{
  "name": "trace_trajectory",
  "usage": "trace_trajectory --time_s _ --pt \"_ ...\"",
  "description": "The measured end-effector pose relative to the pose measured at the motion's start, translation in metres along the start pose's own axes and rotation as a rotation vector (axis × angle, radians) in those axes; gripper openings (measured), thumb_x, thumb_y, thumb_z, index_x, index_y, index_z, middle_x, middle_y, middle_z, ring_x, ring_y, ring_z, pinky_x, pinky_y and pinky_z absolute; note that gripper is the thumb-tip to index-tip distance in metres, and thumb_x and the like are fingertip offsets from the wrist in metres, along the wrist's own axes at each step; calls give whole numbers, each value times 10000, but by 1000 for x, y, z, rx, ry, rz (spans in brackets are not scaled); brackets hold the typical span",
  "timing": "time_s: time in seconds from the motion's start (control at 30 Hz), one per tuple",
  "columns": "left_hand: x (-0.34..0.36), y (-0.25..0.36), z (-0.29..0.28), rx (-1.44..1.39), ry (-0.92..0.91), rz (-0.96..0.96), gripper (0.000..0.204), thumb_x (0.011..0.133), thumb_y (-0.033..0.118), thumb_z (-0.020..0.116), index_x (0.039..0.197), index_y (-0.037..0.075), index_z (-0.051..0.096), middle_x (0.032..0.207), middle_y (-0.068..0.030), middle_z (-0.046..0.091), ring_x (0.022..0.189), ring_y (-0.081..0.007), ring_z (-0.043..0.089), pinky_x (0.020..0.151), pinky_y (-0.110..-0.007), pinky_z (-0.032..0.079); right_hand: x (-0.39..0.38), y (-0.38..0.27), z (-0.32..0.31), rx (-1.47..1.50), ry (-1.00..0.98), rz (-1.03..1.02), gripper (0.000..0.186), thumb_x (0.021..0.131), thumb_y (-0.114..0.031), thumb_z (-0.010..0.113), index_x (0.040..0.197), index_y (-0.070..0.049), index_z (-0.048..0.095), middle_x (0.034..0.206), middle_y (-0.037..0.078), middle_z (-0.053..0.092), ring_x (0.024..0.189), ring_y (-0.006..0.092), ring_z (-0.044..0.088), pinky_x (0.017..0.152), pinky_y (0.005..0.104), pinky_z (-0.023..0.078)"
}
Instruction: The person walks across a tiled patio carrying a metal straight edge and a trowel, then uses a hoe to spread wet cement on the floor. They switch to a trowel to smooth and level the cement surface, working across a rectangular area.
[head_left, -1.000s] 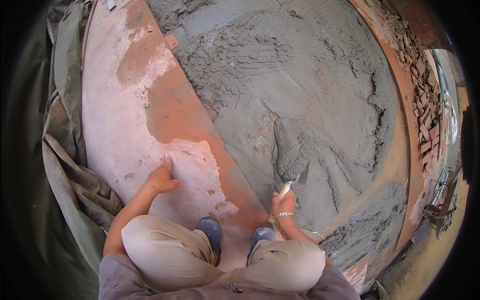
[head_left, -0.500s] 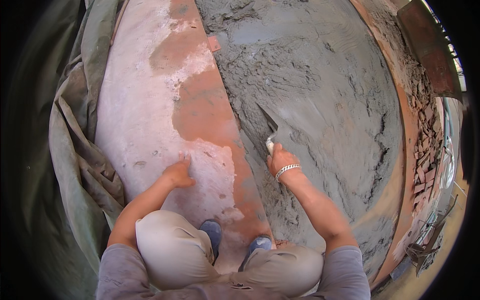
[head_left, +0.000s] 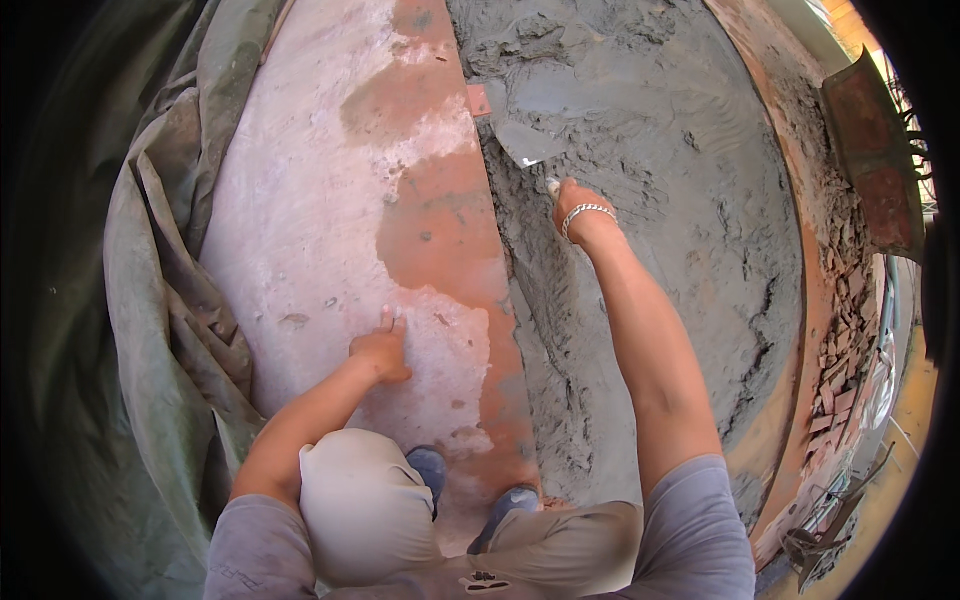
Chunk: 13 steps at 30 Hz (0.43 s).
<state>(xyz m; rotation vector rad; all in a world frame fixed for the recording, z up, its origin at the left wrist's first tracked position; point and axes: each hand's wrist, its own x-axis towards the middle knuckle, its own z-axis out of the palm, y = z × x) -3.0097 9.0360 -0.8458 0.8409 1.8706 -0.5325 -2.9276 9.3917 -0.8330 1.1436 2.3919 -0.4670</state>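
Note:
With my right arm stretched far forward, my right hand [head_left: 578, 208] is closed round the handle of a pointed trowel [head_left: 522, 143]. The metal blade lies at the surface of the wet grey mortar [head_left: 680, 270], near the straight edge of the pale, dusty floor. A small reddish tile piece [head_left: 478, 99] sits at that edge, just beyond the blade. My left hand [head_left: 381, 352] rests on the pinkish-white floor [head_left: 300, 230], fingers extended and thumb apart, holding nothing. Some fingers of my right hand are hidden.
Crumpled dark green sheeting [head_left: 165, 330] lies along the left. Beyond the mortar's right side runs a reddish border [head_left: 812, 290], with broken brick bits [head_left: 838, 385] behind it. A rusty metal panel [head_left: 875, 155] stands at upper right. My blue shoes [head_left: 428, 468] are near the floor's edge.
My right hand has carried the trowel forward, toward the tile piece, and the blade now shows its broad face. My left hand stays on the floor; the whole view has shifted slightly.

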Motion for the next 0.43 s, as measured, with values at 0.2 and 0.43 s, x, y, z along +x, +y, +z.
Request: trace_trajectory --time_s 0.2,0.43 --pt "-4 3 -6 44 4 13 1034 771 340 686 1565 54 88 1628 -207 64 1327 -329 489 1019 -447 471 -28 3 19 -55 -133 -57 290 969 -148 459 1205 6 526 1150 270 659 1088 414 642 903 493 514" --pt "5 5 -4 12 -56 -41 1032 804 343 675 1579 106 37 1647 -137 44 1405 -266 407 1053 -486 437 -121 45 97 -212 -270 76 380 1002 -239 463 1346 -82 432 1312 178 613 1136 424 628 1037 504 445"
